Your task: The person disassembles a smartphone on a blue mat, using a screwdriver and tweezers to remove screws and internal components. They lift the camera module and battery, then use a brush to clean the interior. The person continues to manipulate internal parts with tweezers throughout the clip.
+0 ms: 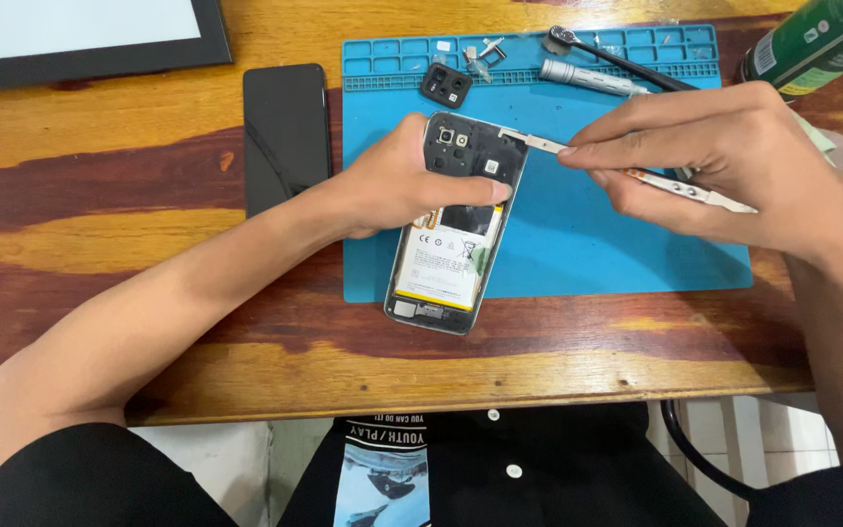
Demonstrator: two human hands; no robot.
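Nearest, an opened phone (pixel 446 229) with its back off overhangs the near edge of the blue mat (pixel 578 234) on the wooden tabletop (pixel 100 205). Left hand (pixel 397 185) clasps its left side, thumb across the battery. Right hand (pixel 724 156) pinches metal tweezers (pixel 636 171), tips at the phone's far right corner. Bare mat lies open below the right hand.

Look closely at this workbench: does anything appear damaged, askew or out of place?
The phone held by the left hand lies backless, battery exposed, hanging off the blue mat's edge. Its camera cover sits detached above. The right hand holds tweezers.
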